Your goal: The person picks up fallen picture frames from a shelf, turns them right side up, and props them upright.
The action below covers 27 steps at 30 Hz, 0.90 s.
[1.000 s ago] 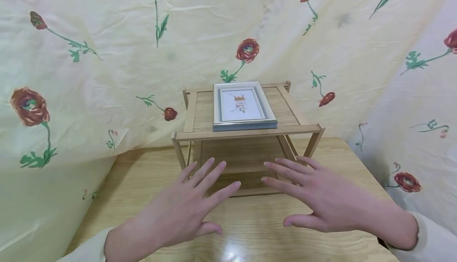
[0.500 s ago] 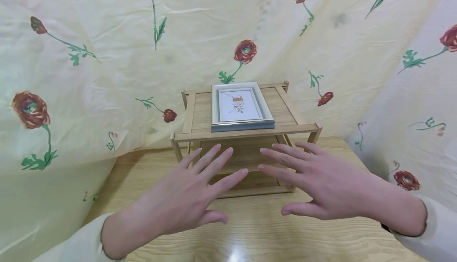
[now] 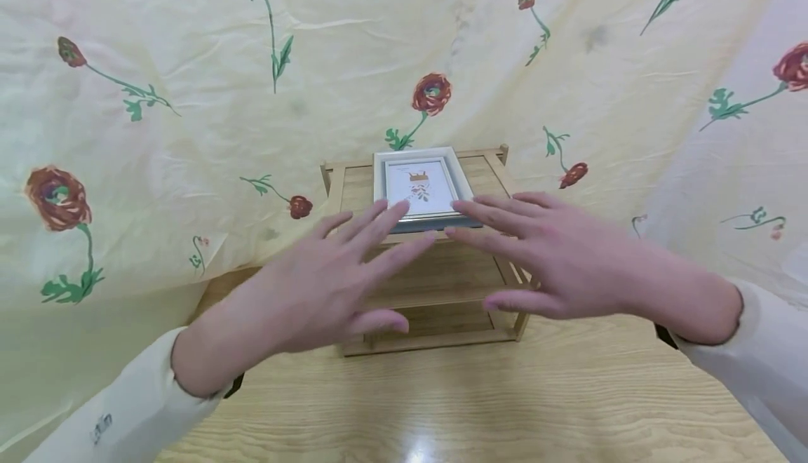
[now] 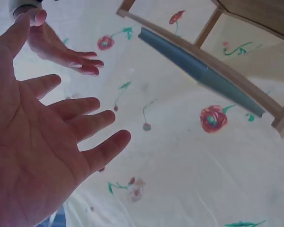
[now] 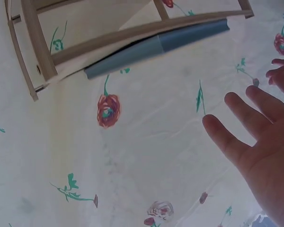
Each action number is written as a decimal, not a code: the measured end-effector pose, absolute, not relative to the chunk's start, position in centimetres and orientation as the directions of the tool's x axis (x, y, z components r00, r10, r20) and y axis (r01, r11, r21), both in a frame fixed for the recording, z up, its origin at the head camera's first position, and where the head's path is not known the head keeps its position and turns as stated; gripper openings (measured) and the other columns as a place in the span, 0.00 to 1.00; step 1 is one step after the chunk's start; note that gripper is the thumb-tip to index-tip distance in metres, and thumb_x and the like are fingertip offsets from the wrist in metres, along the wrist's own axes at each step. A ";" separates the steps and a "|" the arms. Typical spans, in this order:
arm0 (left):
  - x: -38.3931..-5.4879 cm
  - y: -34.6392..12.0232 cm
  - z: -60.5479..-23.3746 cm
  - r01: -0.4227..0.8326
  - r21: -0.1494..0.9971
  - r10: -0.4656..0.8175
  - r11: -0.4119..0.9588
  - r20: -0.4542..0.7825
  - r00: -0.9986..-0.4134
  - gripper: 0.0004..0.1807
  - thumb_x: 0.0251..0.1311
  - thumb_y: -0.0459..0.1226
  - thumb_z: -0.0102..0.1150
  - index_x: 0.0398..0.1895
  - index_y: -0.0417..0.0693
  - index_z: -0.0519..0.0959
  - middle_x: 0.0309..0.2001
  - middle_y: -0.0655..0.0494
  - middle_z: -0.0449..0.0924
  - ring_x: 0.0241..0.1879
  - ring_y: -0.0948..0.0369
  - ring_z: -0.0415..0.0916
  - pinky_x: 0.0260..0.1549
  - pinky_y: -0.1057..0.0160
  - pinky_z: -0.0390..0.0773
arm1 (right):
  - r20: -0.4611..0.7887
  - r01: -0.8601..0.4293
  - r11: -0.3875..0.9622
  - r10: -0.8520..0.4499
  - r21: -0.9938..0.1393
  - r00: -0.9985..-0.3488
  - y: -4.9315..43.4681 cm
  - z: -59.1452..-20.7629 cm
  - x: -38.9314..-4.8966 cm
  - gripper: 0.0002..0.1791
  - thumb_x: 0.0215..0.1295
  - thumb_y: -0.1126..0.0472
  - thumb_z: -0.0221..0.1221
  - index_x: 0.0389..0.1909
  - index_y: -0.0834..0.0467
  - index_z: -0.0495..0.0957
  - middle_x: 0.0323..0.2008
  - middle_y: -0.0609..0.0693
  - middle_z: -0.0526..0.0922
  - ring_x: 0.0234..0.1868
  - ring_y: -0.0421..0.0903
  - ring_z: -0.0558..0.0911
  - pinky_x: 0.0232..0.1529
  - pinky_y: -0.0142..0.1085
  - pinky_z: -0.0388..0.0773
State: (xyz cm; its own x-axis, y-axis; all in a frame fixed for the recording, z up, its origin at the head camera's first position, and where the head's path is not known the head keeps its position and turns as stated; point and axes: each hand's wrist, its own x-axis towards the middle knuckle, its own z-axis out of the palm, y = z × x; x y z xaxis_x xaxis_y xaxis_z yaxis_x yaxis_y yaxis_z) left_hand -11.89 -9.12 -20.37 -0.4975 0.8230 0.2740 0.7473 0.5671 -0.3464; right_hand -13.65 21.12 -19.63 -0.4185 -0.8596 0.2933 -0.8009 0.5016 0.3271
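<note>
Both your hands are spread, fingers nearly straight, holding nothing. Your left hand (image 3: pixel 328 280) and right hand (image 3: pixel 546 256) cover the near edge of the frame (image 3: pixel 416 179) in the head view, but the wrist views show them apart from it. The frame lies face up on the top shelf of the rack (image 3: pixel 435 277), which stands on the worktop (image 3: pixel 442 386) before a flowered cloth (image 3: pixel 189 84).

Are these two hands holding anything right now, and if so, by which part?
Nothing is held: the left hand and right hand are open, apart from the picture frame lying on the wooden rack.
</note>
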 end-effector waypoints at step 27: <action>-18.0 -9.8 -15.1 0.650 0.024 0.625 0.759 0.253 -0.739 0.47 0.61 0.68 0.45 0.77 0.72 0.37 0.78 0.53 0.42 0.72 0.45 0.54 0.67 0.42 0.58 | 0.248 -0.755 0.628 -0.775 0.189 -0.582 18.3 -13.5 -21.4 0.39 0.69 0.35 0.49 0.75 0.48 0.55 0.74 0.52 0.57 0.72 0.57 0.60 0.68 0.57 0.59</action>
